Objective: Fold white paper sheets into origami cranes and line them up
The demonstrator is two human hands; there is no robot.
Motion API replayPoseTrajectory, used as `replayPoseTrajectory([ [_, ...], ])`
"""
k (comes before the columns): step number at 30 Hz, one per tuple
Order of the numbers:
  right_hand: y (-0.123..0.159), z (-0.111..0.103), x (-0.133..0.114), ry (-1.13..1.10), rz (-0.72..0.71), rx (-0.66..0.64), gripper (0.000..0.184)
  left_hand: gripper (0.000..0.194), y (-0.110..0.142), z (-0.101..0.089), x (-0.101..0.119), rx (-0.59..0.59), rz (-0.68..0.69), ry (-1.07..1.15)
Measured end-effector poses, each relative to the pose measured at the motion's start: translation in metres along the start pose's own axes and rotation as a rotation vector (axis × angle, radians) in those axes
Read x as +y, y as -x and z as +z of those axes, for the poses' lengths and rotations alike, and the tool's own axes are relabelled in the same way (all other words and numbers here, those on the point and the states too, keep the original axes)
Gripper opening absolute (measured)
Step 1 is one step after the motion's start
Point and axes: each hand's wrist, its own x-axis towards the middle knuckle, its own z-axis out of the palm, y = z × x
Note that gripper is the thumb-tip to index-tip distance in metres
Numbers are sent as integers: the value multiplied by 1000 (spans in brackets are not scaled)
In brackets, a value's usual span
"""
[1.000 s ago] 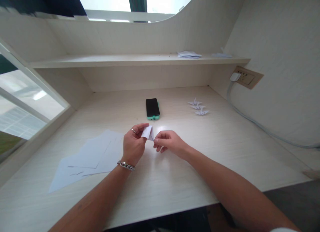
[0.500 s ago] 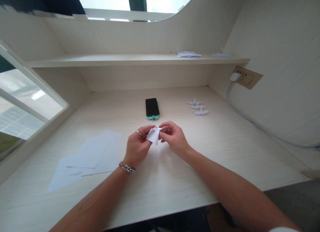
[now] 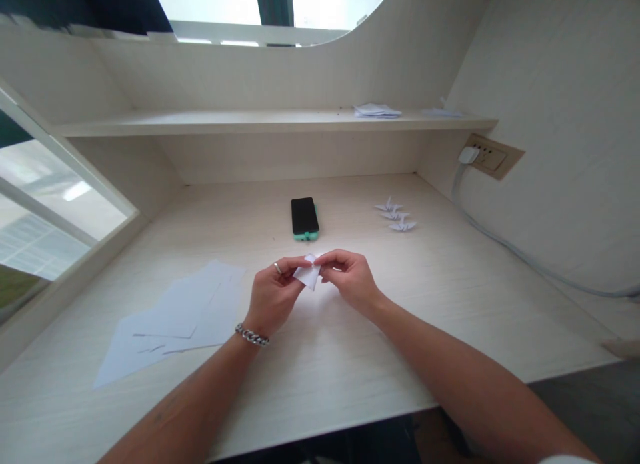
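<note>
A small folded piece of white paper (image 3: 308, 275) is held up between my two hands, above the desk. My left hand (image 3: 277, 292), with a ring and a chain bracelet, pinches its left side between thumb and fingers. From the other side, my right hand (image 3: 349, 275) grips the upper right edge, fingertips close to those of the left. Beyond the hands lies a black phone (image 3: 305, 216) on a green case or block. Three folded paper cranes (image 3: 401, 227) stand in a short row to the right of the phone.
Loose white sheets (image 3: 183, 307) overlap on the desk at left. A shelf (image 3: 225, 127) runs along the back, with a stack of folded paper (image 3: 377, 111) on it. A grey cable (image 3: 520, 252) runs from the wall socket (image 3: 495, 157) down the right side.
The paper's top has changed from a flat edge to a pointed shape. My right fingers have shifted slightly left onto its upper part; my left hand stays on the left side.
</note>
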Motion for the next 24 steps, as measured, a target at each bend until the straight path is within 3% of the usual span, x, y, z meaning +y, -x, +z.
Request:
replayPoseTrajectory([
  [5,0,-2,1,36,-3,-19,14,15,-1,-1,3,-19,-4,-51],
  [21,0,0,-4,101,92,-67,24,25,-5,0,5,-71,-217,-28],
  [24,-1,0,-3,77,142,-60,24,25,-5,0,5,-86,-277,128],
])
